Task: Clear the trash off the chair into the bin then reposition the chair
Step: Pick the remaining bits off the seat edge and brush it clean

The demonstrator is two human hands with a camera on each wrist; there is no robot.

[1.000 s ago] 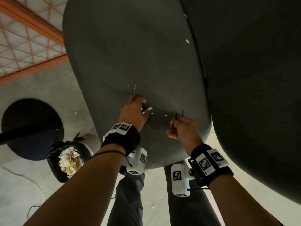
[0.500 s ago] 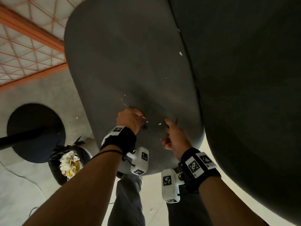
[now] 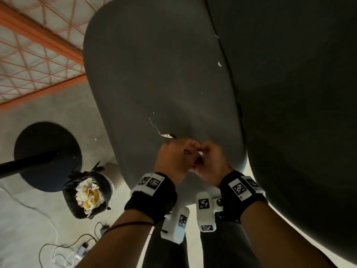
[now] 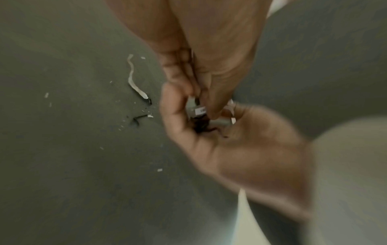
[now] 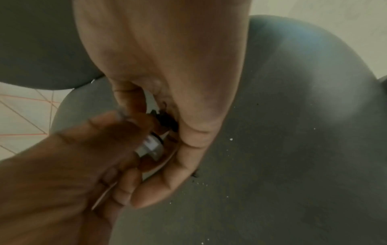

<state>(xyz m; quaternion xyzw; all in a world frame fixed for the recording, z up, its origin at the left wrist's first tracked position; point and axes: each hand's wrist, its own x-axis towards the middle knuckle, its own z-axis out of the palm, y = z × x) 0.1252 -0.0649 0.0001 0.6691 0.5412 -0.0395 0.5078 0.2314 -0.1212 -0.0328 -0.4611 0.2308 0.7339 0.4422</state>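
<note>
The dark grey chair seat (image 3: 154, 64) fills the head view, its backrest (image 3: 299, 93) to the right. My two hands meet just above the seat's front edge. My left hand (image 3: 173, 155) pinches small paper scraps (image 4: 199, 111) over my right hand (image 3: 210, 159). The right hand is cupped, its fingers curled round white, grey and dark bits (image 5: 150, 147). A thin white paper strip (image 3: 154, 124) and tiny crumbs lie on the seat just beyond my left hand. The bin (image 3: 88, 196), lined with a black bag and heaped with paper, stands on the floor at lower left.
A black round base with a pole (image 3: 46, 155) stands left of the bin. Cables and a small device (image 3: 63, 252) lie on the floor at bottom left. An orange-lined grid surface (image 3: 29, 55) runs along the upper left. My legs (image 3: 168, 252) are below the seat edge.
My hands were apart, each picking at bits on the seat. They have drawn back toward the front edge and come together, the left over the right palm.
</note>
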